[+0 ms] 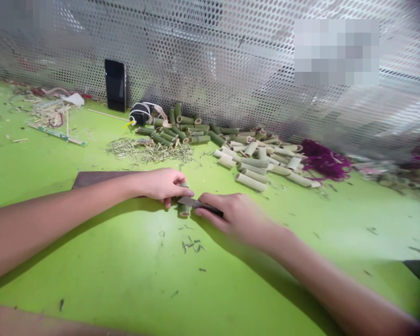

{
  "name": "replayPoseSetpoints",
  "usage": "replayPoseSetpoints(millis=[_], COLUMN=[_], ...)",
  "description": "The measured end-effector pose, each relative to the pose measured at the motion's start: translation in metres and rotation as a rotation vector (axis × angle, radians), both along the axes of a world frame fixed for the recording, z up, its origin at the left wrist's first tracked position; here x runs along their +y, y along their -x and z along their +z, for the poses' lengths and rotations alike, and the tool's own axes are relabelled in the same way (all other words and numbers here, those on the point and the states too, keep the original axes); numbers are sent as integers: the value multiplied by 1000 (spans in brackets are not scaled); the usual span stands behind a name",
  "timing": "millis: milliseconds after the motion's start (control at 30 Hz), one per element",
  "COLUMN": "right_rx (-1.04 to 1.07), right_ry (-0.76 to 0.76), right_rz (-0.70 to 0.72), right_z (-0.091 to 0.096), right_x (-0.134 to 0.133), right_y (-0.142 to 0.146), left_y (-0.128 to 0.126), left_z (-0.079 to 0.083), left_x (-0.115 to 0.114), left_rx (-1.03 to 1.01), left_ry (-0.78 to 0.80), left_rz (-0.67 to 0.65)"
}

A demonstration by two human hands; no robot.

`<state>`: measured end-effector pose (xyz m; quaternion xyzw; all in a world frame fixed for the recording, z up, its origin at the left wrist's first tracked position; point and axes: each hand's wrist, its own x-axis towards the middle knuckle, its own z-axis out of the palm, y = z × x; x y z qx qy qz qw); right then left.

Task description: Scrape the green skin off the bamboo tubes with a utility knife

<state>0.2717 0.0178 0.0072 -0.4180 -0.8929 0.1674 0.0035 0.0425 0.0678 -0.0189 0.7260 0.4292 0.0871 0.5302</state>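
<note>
My left hand (pixel 166 183) grips a short green bamboo tube (pixel 185 211) by its far part, with the cut end pointing toward me. In my right hand (pixel 236 212) is a knife (pixel 210 206) with a dark handle. Its blade lies across the tube, close to my left thumb, and appears to touch the green skin. A flat brown board (pixel 101 178) lies on the table beneath my left wrist. Small green shavings (pixel 193 245) are scattered just in front of the tube.
Green bamboo tubes (pixel 198 139) and peeled pale ones (pixel 251 182) are heaped toward the perforated metal panel (pixel 210 60). Purple string (pixel 325 161) lies right of them. A shavings pile (pixel 150 150), a phone (pixel 115 86) and scraps (pixel 51 114) are on the green table (pixel 119 270).
</note>
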Motion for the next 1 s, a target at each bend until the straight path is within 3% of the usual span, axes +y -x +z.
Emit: replayPoseSetpoints(millis=[433, 767, 1000], right_rx=[49, 73, 61], right_ry=[320, 108, 280], right_rz=[50, -2, 37], right_z=[10, -2, 6], right_x=[10, -4, 7], right_y=[-19, 0, -12], left_y=[0, -1, 1], left_z=[4, 3, 4], left_x=[-1, -3, -1], left_rx=[22, 4, 29], left_ry=[14, -7, 15], left_rz=[12, 21, 7])
